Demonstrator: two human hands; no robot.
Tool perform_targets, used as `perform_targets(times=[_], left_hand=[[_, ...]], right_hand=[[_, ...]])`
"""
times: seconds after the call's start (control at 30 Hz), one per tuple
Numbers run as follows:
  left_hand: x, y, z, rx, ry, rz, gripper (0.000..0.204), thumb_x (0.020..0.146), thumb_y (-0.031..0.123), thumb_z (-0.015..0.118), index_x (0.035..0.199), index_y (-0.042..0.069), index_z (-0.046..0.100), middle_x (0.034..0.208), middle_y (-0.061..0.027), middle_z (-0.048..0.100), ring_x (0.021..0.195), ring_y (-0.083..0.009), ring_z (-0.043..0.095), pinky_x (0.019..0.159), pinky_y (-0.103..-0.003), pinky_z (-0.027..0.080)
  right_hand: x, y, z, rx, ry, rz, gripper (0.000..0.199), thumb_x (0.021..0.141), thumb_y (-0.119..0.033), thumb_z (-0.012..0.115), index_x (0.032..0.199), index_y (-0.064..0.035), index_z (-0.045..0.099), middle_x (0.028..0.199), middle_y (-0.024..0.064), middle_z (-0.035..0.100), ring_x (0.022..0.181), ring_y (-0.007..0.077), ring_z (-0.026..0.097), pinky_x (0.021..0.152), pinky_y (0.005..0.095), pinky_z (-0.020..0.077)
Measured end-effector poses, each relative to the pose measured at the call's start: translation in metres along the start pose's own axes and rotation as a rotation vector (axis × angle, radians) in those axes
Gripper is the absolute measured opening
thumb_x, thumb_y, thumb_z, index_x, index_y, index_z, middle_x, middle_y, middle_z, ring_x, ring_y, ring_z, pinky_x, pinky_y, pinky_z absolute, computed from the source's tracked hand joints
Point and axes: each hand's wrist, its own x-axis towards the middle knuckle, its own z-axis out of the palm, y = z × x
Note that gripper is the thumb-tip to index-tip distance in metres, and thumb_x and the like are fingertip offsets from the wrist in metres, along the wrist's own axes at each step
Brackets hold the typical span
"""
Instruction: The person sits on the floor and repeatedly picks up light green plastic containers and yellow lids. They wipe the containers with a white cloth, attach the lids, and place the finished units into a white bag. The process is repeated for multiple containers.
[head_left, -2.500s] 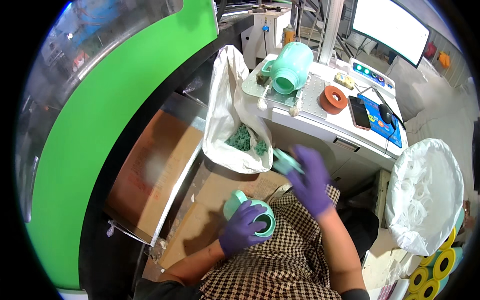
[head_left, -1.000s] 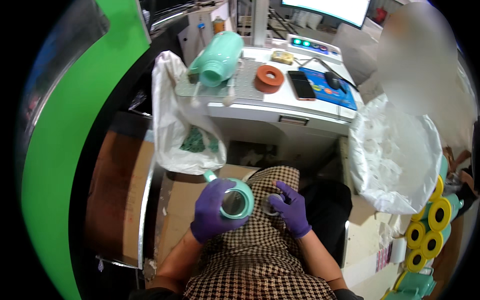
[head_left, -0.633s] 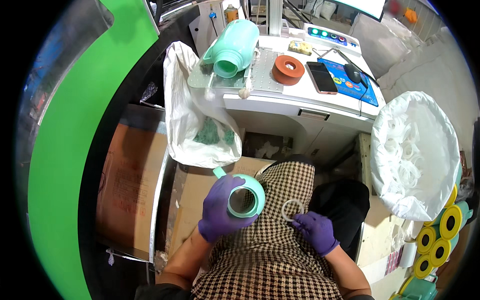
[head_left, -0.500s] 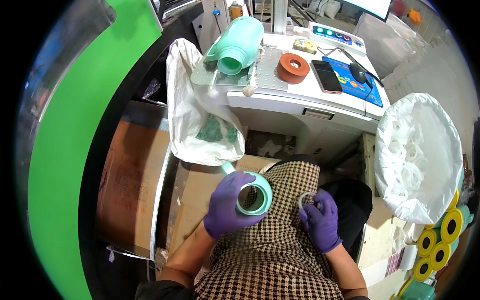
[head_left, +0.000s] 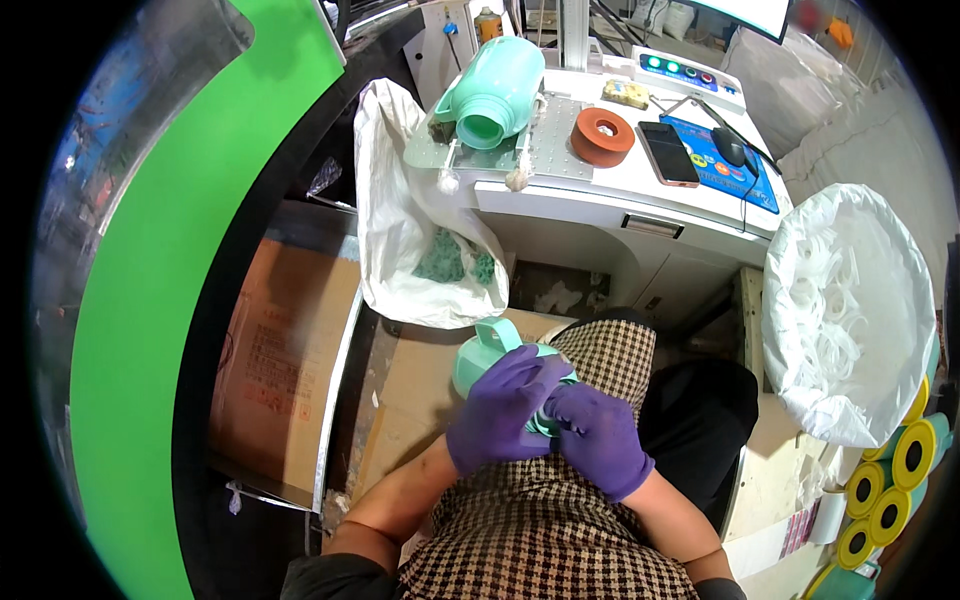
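Note:
In my lap I hold a mint-green plastic bottle shell (head_left: 468, 366), tilted so that its loop handle points away from me. My left hand (head_left: 505, 410), in a purple glove, is closed around its neck end. My right hand (head_left: 604, 443), also gloved in purple, presses closed fingers against the shell's open mouth. The pale translucent ring it carried a moment ago is hidden behind the fingers. Another mint-green bottle shell (head_left: 505, 85) lies on its side on a perforated metal plate (head_left: 565, 150), its open mouth facing me.
A white-lined bin (head_left: 900, 350) of translucent rings (head_left: 825, 300) stands at right, above several green bottles with yellow ends (head_left: 890, 515). A white sack (head_left: 385, 220) with green scraps hangs ahead. The worktable carries orange tape (head_left: 602, 137), a phone (head_left: 668, 154) and a mouse (head_left: 728, 147).
My right hand has moved left with the ring to the shell's mouth, meeting my left hand. The shell has tilted, its mouth turning toward my right hand. The view has shifted slightly.

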Motion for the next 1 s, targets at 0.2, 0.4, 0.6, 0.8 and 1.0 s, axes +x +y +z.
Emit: perform_targets(times=[0.2, 0.4, 0.6, 0.8, 1.0], left_hand=[[-0.002, -0.005, 0.014, 0.002, 0.024, 0.094, 0.08, 0.064, 0.023, 0.082, 0.135, 0.002, 0.054, 0.121, -0.0191, 0.067, 0.114, -0.0376, 0.064, 0.112, -0.049, 0.041], [0.003, 0.005, 0.015, -0.033, 0.064, 0.103, 0.073, 0.064, 0.025, 0.085, 0.128, 0.001, 0.059, 0.115, -0.0195, 0.068, 0.109, -0.0408, 0.065, 0.106, -0.051, 0.045], [0.005, 0.002, 0.018, 0.0, 0.074, 0.108, 0.071, 0.065, 0.026, 0.086, 0.126, 0.001, 0.06, 0.115, -0.0208, 0.068, 0.109, -0.042, 0.064, 0.106, -0.049, 0.046], [-0.002, 0.002, 0.011, 0.011, -0.006, 0.087, 0.092, 0.062, 0.022, 0.086, 0.143, 0.004, 0.046, 0.121, -0.0193, 0.065, 0.115, -0.0381, 0.062, 0.112, -0.052, 0.041], [0.004, 0.006, 0.022, 0.09, 0.015, 0.052, 0.076, 0.07, 0.023, 0.084, 0.136, 0.004, 0.051, 0.128, -0.0202, 0.062, 0.119, -0.0413, 0.059, 0.115, -0.057, 0.036]], right_hand=[[-0.006, 0.002, 0.01, -0.066, 0.027, 0.004, 0.023, 0.075, 0.004, 0.064, 0.095, -0.0056, 0.07, 0.093, 0.0129, 0.067, 0.078, 0.0327, 0.068, 0.069, 0.0396, 0.0554], [-0.008, 0.007, 0.002, -0.042, -0.029, 0.032, 0.021, 0.077, 0.002, 0.065, 0.096, -0.0051, 0.069, 0.099, 0.0137, 0.067, 0.082, 0.0326, 0.068, 0.07, 0.04, 0.0559], [-0.009, 0.016, 0.005, -0.071, -0.065, 0.009, 0.02, 0.082, -0.001, 0.061, 0.1, -0.0056, 0.068, 0.1, 0.0154, 0.066, 0.082, 0.0334, 0.068, 0.068, 0.0413, 0.0543], [-0.005, 0.018, -0.009, 0.067, -0.3, 0.012, 0.021, 0.081, 0.001, 0.06, 0.102, -0.0029, 0.064, 0.097, 0.0204, 0.063, 0.086, 0.0395, 0.064, 0.073, 0.0451, 0.0524], [-0.029, 0.022, 0.005, 0.114, -0.081, -0.041, 0.032, 0.078, 0.006, 0.059, 0.109, -0.002, 0.062, 0.099, 0.0214, 0.063, 0.091, 0.0419, 0.062, 0.083, 0.0475, 0.051]])
